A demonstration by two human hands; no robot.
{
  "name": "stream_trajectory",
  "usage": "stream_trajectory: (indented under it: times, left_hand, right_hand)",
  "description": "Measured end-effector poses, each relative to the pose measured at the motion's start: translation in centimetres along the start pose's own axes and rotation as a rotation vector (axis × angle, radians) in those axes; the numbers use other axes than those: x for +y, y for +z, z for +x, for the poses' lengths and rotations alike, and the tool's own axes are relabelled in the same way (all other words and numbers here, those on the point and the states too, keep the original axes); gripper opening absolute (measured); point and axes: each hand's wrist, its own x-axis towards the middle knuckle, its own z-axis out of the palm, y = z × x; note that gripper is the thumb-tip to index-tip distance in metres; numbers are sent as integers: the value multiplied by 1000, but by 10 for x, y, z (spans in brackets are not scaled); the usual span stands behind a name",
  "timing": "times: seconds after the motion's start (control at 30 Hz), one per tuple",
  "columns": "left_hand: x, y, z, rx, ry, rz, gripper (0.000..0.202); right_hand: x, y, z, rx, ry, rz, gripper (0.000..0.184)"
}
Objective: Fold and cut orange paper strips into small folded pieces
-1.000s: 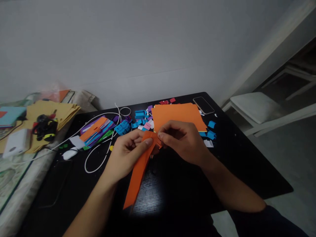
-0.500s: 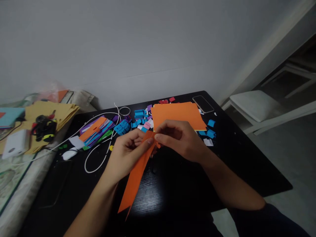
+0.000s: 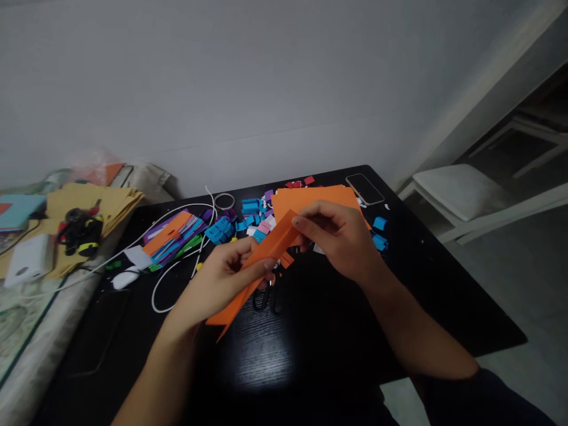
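Observation:
A long folded strip of orange paper (image 3: 278, 236) slants over the black table between my two hands. My left hand (image 3: 237, 266) is closed on its middle, thumb on top. At the strip's upper end, my right hand (image 3: 332, 234) pinches the edge between thumb and fingers. The lower end hangs free, its two layers spread apart. Beneath the hands lie scissors with black handles (image 3: 267, 300), their blades mostly hidden. A stack of orange sheets (image 3: 319, 195) lies just behind my right hand. Small orange paper pieces (image 3: 286, 259) rest under the strip.
Blue paper pieces (image 3: 220, 229) and a pile of coloured strips (image 3: 175, 236) lie at the left, near a white cable (image 3: 153, 296) and a white mouse (image 3: 126, 277). A phone (image 3: 364, 189) rests at the back right. A white chair (image 3: 457, 189) stands beyond the table.
The orange strip has moved up and to the right. My right hand has shifted right along with its upper end, while my left hand now grips it lower down. More of the scissors shows.

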Motion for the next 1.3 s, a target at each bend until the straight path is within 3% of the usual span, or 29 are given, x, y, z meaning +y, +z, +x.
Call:
stream_trajectory:
  times: [0.13,0.2,0.37,0.47,0.57,0.63,0.67,0.73,0.87,1.03,1.3]
  left_hand:
    - [-2,-21,-1,-13,8,55,21]
    - [-5,-32,-1,40,13,88,20]
    - [-16,-49,1,329,82,-112,20]
    - [-16,-49,5,548,215,-345,19]
    - [-15,-46,9,638,286,-416,20]
    - [-16,-42,9,624,262,-382,16]
    - [-16,-39,9,596,238,-338,15]
    - [-17,-31,8,508,179,-218,16]
    - [-11,-10,6,364,112,-95,22]
    - [-4,4,6,343,122,-75,28]
    - [-2,6,2,375,116,-33,26]
  right_hand:
    - [-3,-10,3,124,-66,-21,20]
    - [-3,-15,4,189,-81,-29,18]
    - [-1,-23,8,255,-86,3,19]
    - [-2,-29,8,117,-18,-76,22]
    - [-5,-32,5,-284,89,-346,24]
    - [-4,-28,3,-567,165,-506,23]
    - [-3,-24,2,-645,201,-535,24]
    - [2,-12,0,-584,234,-477,27]
    - [17,12,-3,-416,246,-128,33]
    - [23,18,-5,-368,235,1,31]
    - [19,18,-6,-344,207,12,26]
